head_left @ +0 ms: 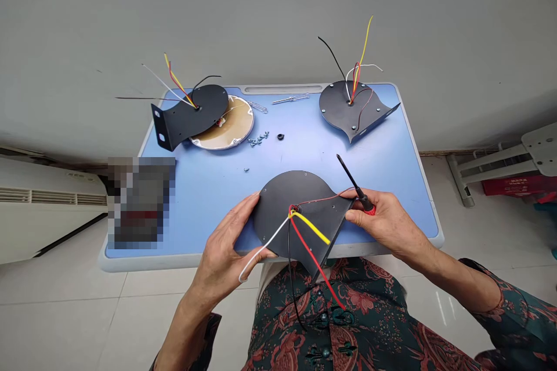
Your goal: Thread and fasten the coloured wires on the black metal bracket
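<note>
A black metal plate (278, 200) with a bent bracket end lies at the table's near edge. White, yellow, red, black and thin dark-red wires come out of its middle hole. My left hand (224, 249) grips its left rim, thumb on the near side and fingers along the far side. In my right hand (385, 220) is a screwdriver (348, 173) with a black shaft and a red-and-black handle, tip pointing up and left. The thumb and fingers of that hand also pinch the plate's bracket corner. Several small screws (259, 139) lie beyond the plate.
On the blue table (209, 185), a second wired plate (206, 98) rests on a round tan-backed disc (232, 124) at back left. Another plate (342, 113), with screws in it, sits back right. A black ring (281, 137), a thin tool (290, 99) and a blurred-out object (143, 203) lie about.
</note>
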Motion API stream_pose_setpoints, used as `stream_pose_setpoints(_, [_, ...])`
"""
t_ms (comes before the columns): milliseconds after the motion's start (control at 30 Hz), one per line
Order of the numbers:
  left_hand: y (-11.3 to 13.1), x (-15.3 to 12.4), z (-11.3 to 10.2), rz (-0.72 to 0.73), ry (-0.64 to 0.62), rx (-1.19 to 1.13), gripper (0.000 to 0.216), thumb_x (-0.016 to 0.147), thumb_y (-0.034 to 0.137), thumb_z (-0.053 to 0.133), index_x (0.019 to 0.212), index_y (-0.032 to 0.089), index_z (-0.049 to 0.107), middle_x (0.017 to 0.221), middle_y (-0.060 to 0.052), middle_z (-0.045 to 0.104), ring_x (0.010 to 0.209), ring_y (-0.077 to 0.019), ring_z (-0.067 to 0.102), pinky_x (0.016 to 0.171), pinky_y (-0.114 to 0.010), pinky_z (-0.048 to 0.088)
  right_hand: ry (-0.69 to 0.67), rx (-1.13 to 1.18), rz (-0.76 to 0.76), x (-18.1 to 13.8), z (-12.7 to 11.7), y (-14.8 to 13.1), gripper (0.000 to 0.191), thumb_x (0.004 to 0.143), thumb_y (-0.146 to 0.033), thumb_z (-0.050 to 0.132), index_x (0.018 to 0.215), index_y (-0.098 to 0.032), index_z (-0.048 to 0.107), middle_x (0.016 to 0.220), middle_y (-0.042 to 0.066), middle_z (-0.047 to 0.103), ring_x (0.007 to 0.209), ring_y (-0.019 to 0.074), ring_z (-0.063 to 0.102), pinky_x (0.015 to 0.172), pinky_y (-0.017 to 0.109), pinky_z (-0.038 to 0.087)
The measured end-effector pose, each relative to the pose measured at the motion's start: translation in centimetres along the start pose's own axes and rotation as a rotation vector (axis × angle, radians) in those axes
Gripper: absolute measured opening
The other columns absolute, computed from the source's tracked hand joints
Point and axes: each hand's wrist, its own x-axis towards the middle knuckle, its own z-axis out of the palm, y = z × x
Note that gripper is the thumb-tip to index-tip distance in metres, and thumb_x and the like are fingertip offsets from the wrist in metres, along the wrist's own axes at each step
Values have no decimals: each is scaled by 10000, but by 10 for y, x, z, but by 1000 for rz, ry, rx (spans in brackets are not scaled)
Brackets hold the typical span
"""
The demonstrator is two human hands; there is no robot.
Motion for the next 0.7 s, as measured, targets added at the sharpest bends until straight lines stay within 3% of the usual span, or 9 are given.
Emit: stream_pose_setpoints(700, [1,1,0,41,-6,6,859,900,608,645,1603,259,297,1536,-155,519,1402,-351,523,1156,-523,473,70,-92,28,0,0,-4,404,724,-384,714,1073,-189,775,820,29,746,758,204,655,768,356,536])
